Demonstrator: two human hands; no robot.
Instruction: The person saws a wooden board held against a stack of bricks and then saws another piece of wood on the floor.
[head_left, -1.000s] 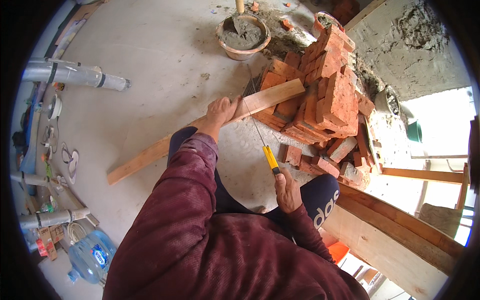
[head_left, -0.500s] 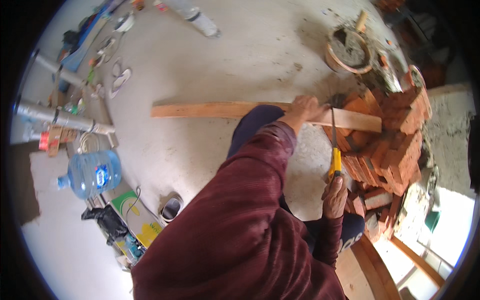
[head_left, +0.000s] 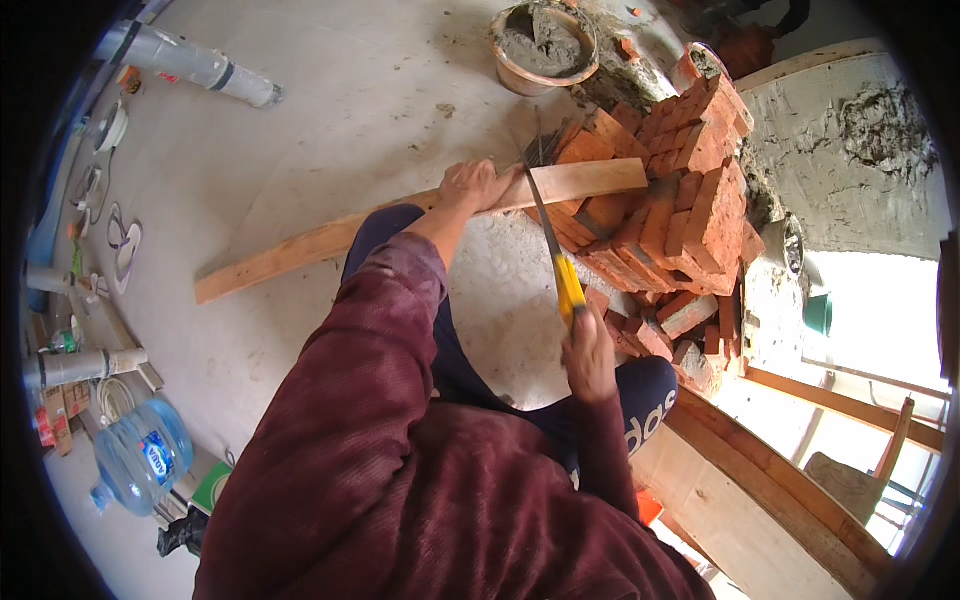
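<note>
My left hand (head_left: pixel 472 187) is closed over a long wooden board (head_left: pixel 590 180), gripping it by its edges. The board lies across my raised knee, and its right end reaches over stacked red bricks (head_left: pixel 690 230). In my right hand (head_left: pixel 588 357) is a handsaw (head_left: pixel 567 284) with a yellow and black handle, the fingers wrapped round the grip. Its narrow blade crosses the board just right of my left hand, and the tip pokes past the far edge. How deep the blade sits in the wood cannot be made out.
A bucket of wet mortar (head_left: pixel 545 50) stands beyond the bricks. Wooden beams (head_left: pixel 780 470) run along the lower right. To the left are a grey pipe (head_left: pixel 190 70), flip-flops (head_left: pixel 125 245) and a large blue water bottle (head_left: pixel 145 455). A rough plastered surface (head_left: pixel 840 150) lies far right.
The view has swung right, so the scene sits further left and looks tilted. Both hands keep their holds; the saw still crosses the board beside my left hand.
</note>
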